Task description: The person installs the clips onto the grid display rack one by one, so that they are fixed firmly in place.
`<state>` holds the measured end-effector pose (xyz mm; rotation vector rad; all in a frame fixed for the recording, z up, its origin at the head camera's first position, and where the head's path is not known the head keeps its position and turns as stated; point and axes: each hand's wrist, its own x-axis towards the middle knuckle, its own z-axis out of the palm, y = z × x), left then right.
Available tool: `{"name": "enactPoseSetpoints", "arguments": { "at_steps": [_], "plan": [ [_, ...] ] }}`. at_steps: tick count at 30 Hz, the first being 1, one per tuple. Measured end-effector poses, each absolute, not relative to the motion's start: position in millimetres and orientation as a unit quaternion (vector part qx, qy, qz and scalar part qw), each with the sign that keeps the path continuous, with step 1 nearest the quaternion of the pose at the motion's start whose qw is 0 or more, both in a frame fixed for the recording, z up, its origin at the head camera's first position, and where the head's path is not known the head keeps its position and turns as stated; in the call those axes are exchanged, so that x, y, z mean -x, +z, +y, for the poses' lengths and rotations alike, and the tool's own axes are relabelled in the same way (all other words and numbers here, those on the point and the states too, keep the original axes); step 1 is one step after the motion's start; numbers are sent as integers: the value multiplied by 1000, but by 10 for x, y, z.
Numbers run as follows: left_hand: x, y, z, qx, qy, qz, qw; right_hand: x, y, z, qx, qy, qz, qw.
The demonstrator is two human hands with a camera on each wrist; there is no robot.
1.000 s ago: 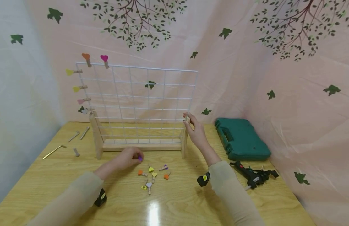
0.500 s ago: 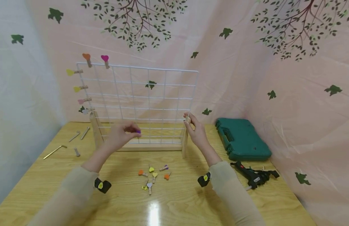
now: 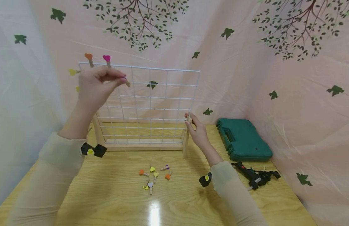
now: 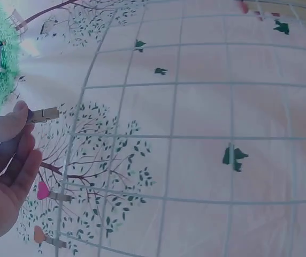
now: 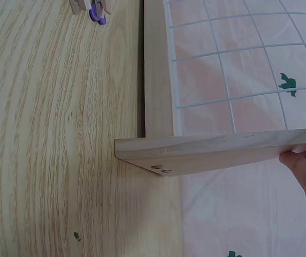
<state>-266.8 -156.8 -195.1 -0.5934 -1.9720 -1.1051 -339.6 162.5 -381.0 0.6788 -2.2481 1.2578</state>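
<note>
My left hand (image 3: 96,88) pinches a small wooden clothespin (image 4: 45,114) with a purple heart, its free end pointing towards the upper left of the white wire grid (image 3: 151,68). The hand is raised in front of the grid and hides part of its left side. Clipped on the top wire are clothespins with an orange heart (image 3: 88,56) and a magenta heart (image 3: 106,58); a yellow heart (image 3: 72,72) shows at the left edge. My right hand (image 3: 198,133) holds the upper end of the wooden stand's right post (image 5: 222,155), thumb in front; some fingers are hidden behind.
Several loose heart clothespins, among them a purple one (image 3: 164,168) and a lavender one (image 3: 150,185), lie on the wooden table (image 3: 185,201) before the stand. At the right are a green plastic case (image 3: 248,141) and a black glue gun (image 3: 256,179).
My left hand has lifted the purple clothespin from near the table up to the grid's upper left, now covering some clips there. The right hand has stayed at the post.
</note>
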Motion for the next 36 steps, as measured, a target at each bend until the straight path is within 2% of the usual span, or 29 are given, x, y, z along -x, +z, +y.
{"name": "enactPoseSetpoints", "arguments": {
  "at_steps": [3,6,14,24,32,36],
  "plan": [
    [2771,-1744,-1625,206,-400,-778,438,3405,-3815,1626,-248,458,-821,235],
    [2841,-1559,-1658,169,-376,-793,450,3407,-3813,1623,-246,457,-822,233],
    [3008,-1315,-1687,127,-349,-844,387,3383,-3807,1622,-244,457,-823,232],
    [3097,-1304,-1689,106,-321,-896,289,3397,-3811,1615,-243,470,-817,229],
    [3090,-1341,-1692,128,-284,-904,294,3338,-3748,1585,-254,471,-810,240],
    [2968,-1368,-1658,136,-300,-886,327,3216,-3632,1547,-258,467,-811,240]
  ]
}}
